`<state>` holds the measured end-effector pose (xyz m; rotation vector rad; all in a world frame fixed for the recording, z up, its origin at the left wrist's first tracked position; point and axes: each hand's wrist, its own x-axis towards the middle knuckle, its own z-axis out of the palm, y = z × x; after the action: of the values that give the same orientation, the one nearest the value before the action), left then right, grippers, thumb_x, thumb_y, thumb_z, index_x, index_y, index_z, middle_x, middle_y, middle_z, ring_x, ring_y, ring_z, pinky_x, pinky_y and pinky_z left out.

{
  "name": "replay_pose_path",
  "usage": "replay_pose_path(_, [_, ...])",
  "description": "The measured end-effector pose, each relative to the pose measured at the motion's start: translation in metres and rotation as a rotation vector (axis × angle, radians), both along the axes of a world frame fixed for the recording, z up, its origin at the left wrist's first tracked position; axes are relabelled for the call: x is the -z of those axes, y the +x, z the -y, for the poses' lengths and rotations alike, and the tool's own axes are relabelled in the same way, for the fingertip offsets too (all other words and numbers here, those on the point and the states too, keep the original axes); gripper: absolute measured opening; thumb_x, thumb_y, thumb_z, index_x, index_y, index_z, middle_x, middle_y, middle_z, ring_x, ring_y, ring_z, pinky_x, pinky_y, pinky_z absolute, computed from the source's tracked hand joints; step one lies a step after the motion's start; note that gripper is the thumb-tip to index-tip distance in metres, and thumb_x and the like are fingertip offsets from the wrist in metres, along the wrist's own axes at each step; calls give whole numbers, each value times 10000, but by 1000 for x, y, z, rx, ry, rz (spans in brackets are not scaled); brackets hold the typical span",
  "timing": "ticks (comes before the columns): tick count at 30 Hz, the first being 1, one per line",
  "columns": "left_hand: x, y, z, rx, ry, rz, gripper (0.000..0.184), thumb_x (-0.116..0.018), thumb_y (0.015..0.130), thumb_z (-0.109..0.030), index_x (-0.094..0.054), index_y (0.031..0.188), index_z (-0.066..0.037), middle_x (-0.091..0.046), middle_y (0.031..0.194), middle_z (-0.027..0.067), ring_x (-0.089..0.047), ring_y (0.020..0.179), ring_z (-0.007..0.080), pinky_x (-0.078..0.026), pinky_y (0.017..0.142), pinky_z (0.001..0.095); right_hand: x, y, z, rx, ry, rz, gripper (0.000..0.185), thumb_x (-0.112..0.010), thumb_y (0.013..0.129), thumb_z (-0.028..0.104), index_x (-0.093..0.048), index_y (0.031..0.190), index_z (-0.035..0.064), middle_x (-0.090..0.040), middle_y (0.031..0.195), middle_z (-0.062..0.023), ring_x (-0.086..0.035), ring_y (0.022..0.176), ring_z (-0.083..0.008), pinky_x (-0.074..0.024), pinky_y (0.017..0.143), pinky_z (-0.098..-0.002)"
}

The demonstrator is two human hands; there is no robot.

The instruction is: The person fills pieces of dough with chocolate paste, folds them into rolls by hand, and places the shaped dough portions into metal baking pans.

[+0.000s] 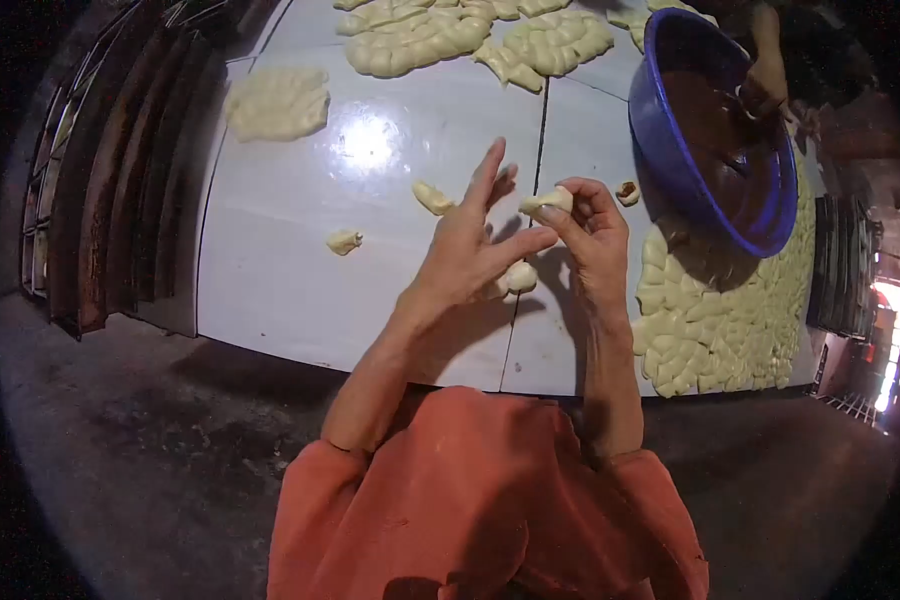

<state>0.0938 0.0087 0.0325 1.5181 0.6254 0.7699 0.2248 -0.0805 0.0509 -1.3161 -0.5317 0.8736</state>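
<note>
Between the thumb and fingers of my right hand [595, 235] is a small piece of pale dough [548, 203], held above the white table. My left hand [475, 240] is beside it with fingers spread and nothing in its grip. Below the hands, a round dough ball [519, 277] rests on the table, partly hidden by my left hand. Two more loose dough pieces lie to the left: an elongated one [432, 198] near my left fingers and a small lump [344, 242] farther out. Right of my right hand sits a dough piece with brown filling [627, 193].
A blue basin [670, 130] of brown filling stands at the right, with another person's hand [763, 85] in it. Flattened dough pieces [710, 335] cover the right side of the table. More dough sheets [278, 103] lie at the back. Dark trays [120, 170] stand on the left.
</note>
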Motion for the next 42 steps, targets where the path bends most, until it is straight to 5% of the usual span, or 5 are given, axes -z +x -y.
replay_pose_path(4, [-21,30,21,27,-154,330,936,-786,863,-383,-279,1548,3,-496,1446,249,-496,1339,287,-443,1060,387,-8,-5,6,-66,112,-156,329,-727,878,6,-566,1163,27,-669,1000,-76,-654,942,-132,-530,798,-247])
replay_pose_path(14, [0,78,69,20,-379,480,1136,-875,783,-210,-98,1601,-75,-488,1466,239,-631,1162,276,-513,973,358,-39,46,20,-15,242,-444,143,-655,975,169,-607,1053,60,-632,926,-8,-622,823,-80,-502,722,-230])
replay_pose_path(21, [-3,27,41,112,-463,34,613,-689,934,-74,-430,1489,-67,-585,1336,181,-665,1017,153,-544,753,242,-69,212,38,272,-92,263,184,-662,907,163,-612,1036,42,-657,869,-23,-618,766,-91,-480,690,-222])
replay_pose_path(28, [-13,26,33,233,-412,-141,444,-662,961,-118,-541,1369,9,-645,1239,156,-654,1010,158,-562,785,270,-9,280,19,-470,-748,1023,258,-643,887,233,-661,1031,21,-689,958,-144,-643,922,-245,-491,833,-385])
replay_pose_path(42, [-26,92,35,340,-637,120,452,-535,1040,-356,-581,1327,-10,-619,1316,110,-631,1106,188,-526,913,336,-65,135,25,82,167,-246,157,-613,988,145,-572,1111,56,-635,965,-37,-657,837,-109,-575,694,-262])
